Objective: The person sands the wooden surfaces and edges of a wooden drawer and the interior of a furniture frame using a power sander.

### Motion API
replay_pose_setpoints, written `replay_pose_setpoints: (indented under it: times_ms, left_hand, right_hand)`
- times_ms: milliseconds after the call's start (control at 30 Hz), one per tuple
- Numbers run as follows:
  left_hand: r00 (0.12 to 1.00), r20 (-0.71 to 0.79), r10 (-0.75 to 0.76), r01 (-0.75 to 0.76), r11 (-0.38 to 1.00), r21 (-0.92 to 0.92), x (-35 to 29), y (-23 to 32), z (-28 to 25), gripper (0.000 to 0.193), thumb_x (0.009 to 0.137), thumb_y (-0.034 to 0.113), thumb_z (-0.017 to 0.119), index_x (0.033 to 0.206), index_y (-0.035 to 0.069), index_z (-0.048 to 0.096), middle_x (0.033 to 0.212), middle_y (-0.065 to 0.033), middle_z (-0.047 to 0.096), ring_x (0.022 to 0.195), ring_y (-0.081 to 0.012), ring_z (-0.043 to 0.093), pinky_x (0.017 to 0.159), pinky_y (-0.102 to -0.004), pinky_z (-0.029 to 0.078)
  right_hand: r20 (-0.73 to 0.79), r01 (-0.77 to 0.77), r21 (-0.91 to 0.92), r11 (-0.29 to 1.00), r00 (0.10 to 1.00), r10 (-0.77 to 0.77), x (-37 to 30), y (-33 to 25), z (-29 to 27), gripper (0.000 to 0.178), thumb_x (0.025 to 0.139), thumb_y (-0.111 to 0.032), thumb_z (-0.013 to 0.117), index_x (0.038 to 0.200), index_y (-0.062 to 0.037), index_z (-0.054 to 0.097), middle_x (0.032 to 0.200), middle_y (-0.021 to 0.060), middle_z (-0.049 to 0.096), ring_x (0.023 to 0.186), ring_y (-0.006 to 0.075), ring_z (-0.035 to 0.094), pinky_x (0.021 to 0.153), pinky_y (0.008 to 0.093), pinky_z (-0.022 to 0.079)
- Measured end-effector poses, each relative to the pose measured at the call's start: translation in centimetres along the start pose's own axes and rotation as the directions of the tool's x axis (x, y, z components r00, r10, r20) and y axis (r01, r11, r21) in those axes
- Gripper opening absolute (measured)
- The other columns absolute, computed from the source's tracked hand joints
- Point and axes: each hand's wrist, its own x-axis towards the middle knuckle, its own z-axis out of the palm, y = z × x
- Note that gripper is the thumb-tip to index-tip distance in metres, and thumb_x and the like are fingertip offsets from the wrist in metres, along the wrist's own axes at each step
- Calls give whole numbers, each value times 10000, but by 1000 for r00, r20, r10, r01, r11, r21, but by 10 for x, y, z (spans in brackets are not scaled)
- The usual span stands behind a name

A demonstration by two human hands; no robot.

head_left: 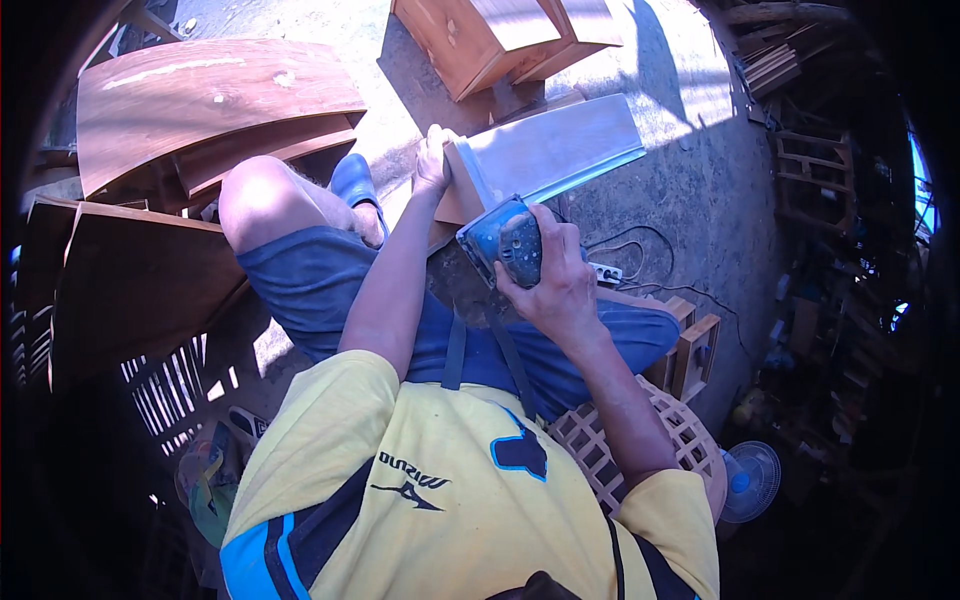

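One blue sander (pixel 516 243) sits gripped in the right hand (pixel 563 288).

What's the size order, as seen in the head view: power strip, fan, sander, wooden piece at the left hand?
Largest to smallest:
1. wooden piece
2. sander
3. fan
4. power strip
Apparent size only; the sander seems nearer the camera than the fan.

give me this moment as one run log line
left hand: at wooden piece, left edge | right hand: gripping blue sander | sander: at piece's near end, contact unclear | nearby: white power strip
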Motion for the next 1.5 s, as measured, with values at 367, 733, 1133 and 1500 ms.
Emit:
replay_pose_setpoints:
  times_ms: [367, 733, 1133, 1500]
  left_hand:
    - [979, 29, -202, 204, 966, -156, -4, -31, 15, 250, 1036, 294, 581, 931, 69, 611, 864, -153, 747, 854, -392, 730, 790, -494, 547]
    - [982, 64, -176, 185, 969, -162, -4, -34, 34, 300, 1050, 353, 567, 940, 81, 627, 898, -138, 741, 873, -367, 725, 805, -488, 545]
    - [984, 74, -160, 170, 974, -152, -4, -48, 37, 322, 1055, 383, 570, 951, 87, 638, 928, -138, 725, 892, -367, 711, 817, -493, 540]
    - [993, 47, -110, 115, 988, -100, -9, -48, 30, 300, 1046, 365, 594, 961, 82, 642, 948, -158, 697, 906, -401, 685, 822, -512, 531]
  right_hand:
    - [47, -55, 98, 994, 998, 51, 98, -3, 18, 859, 833, -327, 854, 1539, -126, 408, 1151, 262, 632, 1000, 501, 714, 844, 590, 596]
    - [21, -111, 70, 991, 994, 110, 134, 7, 12, 817, 827, -330, 853, 1502, -126, 440, 1127, 281, 653, 1030, 500, 715, 889, 586, 584]
    - [68, -96, -64, 993, 993, 101, 129, -10, 9, 855, 836, -357, 848, 1540, -148, 410, 1132, 236, 613, 992, 467, 731, 834, 549, 624]
    - [169, 207, -219, 953, 970, -172, 45, -36, 13, 888, 820, -298, 869, 1567, -168, 407, 1143, 215, 581, 840, 416, 748, 674, 476, 639]
